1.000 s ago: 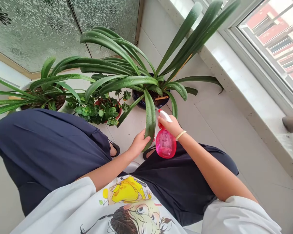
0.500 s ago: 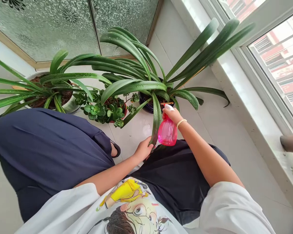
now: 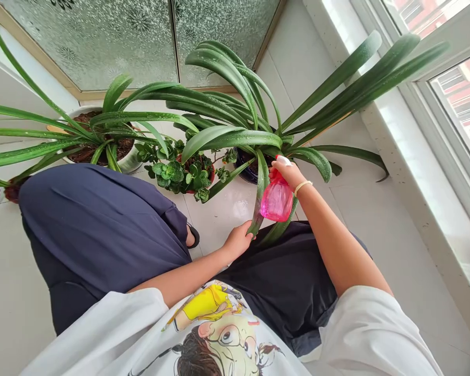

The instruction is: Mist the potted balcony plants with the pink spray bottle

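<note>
Centre frame, I see the right hand (image 3: 286,172) wrapped around the white trigger head of a translucent pink plastic spray bottle (image 3: 277,201), bottle hanging just below the fist. Left hand (image 3: 238,240) pinches the drooping tip of a long dark-green strap leaf (image 3: 261,190), fingers closed on it, just lower left of the bottle. The leaf's dark blue glazed pot (image 3: 246,169) sits behind. A small red pot of round-leaved succulents (image 3: 188,175) stands left of it.

Looks like an enclosed home balcony: pale floor tiles (image 3: 337,209), frosted patterned glass doors (image 3: 141,36), a big window (image 3: 454,94) over a stone sill (image 3: 415,172), and potted houseplants (image 3: 235,125) along the wall.
</note>
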A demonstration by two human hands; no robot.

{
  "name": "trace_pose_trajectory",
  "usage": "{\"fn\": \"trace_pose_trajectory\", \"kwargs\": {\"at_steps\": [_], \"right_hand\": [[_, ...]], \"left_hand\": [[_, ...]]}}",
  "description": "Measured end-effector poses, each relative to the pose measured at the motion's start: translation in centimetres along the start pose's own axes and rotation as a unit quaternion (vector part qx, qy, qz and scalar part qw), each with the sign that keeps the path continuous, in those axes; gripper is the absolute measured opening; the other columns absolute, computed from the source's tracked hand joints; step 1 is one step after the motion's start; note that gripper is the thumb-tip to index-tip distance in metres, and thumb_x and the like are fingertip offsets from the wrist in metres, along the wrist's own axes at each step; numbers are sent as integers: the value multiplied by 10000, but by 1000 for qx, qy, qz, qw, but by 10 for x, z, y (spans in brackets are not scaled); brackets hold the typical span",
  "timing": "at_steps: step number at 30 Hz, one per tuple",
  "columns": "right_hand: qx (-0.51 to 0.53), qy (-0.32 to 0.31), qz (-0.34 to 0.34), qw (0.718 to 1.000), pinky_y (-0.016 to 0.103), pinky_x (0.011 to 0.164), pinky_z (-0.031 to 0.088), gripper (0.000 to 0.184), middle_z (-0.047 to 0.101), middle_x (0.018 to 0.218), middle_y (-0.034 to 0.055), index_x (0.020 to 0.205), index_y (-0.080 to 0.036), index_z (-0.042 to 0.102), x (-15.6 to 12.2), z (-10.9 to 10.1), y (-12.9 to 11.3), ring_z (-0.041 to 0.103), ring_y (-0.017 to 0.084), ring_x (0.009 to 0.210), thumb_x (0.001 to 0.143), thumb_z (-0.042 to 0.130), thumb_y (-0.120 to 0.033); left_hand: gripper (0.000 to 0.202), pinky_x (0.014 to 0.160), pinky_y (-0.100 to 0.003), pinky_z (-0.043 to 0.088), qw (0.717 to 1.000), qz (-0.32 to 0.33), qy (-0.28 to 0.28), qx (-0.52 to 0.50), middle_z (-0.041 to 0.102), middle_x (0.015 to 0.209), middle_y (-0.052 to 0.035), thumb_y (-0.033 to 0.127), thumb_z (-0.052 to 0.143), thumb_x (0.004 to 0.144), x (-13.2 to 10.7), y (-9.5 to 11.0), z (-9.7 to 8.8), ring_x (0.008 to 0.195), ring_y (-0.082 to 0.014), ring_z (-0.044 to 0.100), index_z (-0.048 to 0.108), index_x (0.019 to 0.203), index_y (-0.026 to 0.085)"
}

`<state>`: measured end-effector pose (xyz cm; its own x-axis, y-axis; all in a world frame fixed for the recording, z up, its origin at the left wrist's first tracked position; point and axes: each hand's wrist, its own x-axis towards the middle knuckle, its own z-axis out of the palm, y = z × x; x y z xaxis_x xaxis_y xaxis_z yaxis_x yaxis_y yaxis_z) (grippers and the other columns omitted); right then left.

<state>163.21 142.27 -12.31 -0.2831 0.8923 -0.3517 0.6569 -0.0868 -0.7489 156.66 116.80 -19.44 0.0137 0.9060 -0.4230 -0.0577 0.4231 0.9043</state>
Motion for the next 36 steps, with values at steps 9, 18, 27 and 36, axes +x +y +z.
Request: {"fn": "trace_pose_trajectory", "kwargs": {"at_steps": [9,18,27,36], "right_hand": [[80,26,74,994,334,599,536,47,598,599,26,712,-214,549,-9,-6,-13,587,178,572,699,590,-234],[102,24,13,994,334,650,554,111,637,694,42,777,-204,570,-46,-12,-17,624,182,628,740,623,-295],[78,51,-3,996,317,676,560,172,665,690,39,727,-204,586,-80,-41,4,630,173,642,721,647,-365],[-36,-42,5,998,248,628,490,115,683,707,40,744,-180,588,-111,-35,28,628,147,631,802,587,-279]], "left_hand": [[366,871,-343,488,1000,0,15,14,740,949,-55,133,491,821,2,1,-4,918,-253,659,656,1135,222],[317,957,-381,461,983,-143,115,-22,720,1144,-79,326,482,912,20,-36,7,1099,-268,634,634,1179,248],[558,1143,-371,302,925,-195,323,47,391,1577,-189,150,485,872,88,-62,-69,1474,-275,352,465,1429,158],[422,1053,-456,373,888,-196,402,106,587,1353,-235,314,400,980,117,-64,-85,1327,-333,508,464,1363,147]]}}
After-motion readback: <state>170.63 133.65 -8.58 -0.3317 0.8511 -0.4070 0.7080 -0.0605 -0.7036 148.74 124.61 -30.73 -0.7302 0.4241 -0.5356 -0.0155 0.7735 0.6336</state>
